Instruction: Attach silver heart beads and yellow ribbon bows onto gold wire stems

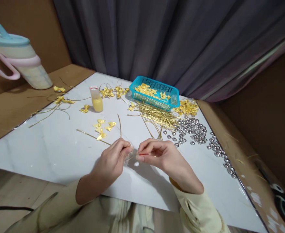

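Note:
My left hand (113, 158) pinches a thin gold wire stem (95, 137) that runs up and left across the white board (47, 152). My right hand (157, 153) is pinched close beside it, its fingertips closed on something small with a red tip that I cannot make out. A small silver piece (130, 152) shows between the two hands. Several yellow ribbon bows (102, 127) lie just beyond my hands. A second gold stem (119, 124) lies upright on the board near them.
A small glue bottle (97, 98) stands at the back. A blue basket (155, 94) holds more bows, with a bundle of gold wires (159, 116) before it. Silver beads (195, 131) spread to the right. A pastel jug (21, 58) stands at far left.

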Tool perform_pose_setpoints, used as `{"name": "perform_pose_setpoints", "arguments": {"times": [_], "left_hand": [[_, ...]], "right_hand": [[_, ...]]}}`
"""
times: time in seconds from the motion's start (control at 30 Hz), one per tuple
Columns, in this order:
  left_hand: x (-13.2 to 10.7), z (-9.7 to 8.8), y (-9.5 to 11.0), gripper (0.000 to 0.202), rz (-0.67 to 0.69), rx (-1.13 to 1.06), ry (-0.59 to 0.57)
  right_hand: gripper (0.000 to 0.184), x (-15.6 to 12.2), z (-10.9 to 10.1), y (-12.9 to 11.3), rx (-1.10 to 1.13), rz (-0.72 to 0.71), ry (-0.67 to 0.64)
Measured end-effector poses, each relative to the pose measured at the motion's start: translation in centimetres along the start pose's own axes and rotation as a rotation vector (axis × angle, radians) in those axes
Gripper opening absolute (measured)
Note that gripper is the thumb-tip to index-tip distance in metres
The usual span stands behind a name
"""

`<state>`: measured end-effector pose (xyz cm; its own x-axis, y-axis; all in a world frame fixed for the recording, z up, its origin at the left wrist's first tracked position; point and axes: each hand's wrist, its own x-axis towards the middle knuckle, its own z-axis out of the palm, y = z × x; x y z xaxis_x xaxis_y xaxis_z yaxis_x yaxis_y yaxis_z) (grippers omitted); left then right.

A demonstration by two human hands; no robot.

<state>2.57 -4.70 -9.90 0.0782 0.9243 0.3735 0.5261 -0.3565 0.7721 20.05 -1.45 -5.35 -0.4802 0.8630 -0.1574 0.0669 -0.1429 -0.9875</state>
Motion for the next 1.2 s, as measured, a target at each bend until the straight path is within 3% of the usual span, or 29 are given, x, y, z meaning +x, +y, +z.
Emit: {"name": "perform_pose_setpoints", "arguments": {"times": [0.3, 0.47, 0.63, 1.1, 1.2], "left_hand": [[0.5, -0.2, 0.6, 0.018, -0.159, -0.016, -0.033], [0.6, -0.2, 0.7, 0.021, -0.197, -0.024, -0.023], [0.5, -0.2, 0.5, 0.022, -0.256, -0.054, -0.021], [0.4, -0.3, 0.4, 0.027, -0.330, -0.251, -0.098], [0.5, -0.4, 0.2, 0.030, -0.379, -0.347, -0.152]], "right_hand": [[0.026, -0.7, 0.8, 0.4, -0.537, -0.367, 0.084], [0.020, -0.6, 1.1, 1.6, -0.795, -0.682, 0.114], [0.017, -0.4, 1.3, 2.1, -1.198, -0.964, 0.204], [0.017, -0.7, 1.1, 2.0, -1.372, -1.136, 0.151], [0.016, -0.5, 1.1, 2.3, -1.281, -1.117, 0.172]]}}
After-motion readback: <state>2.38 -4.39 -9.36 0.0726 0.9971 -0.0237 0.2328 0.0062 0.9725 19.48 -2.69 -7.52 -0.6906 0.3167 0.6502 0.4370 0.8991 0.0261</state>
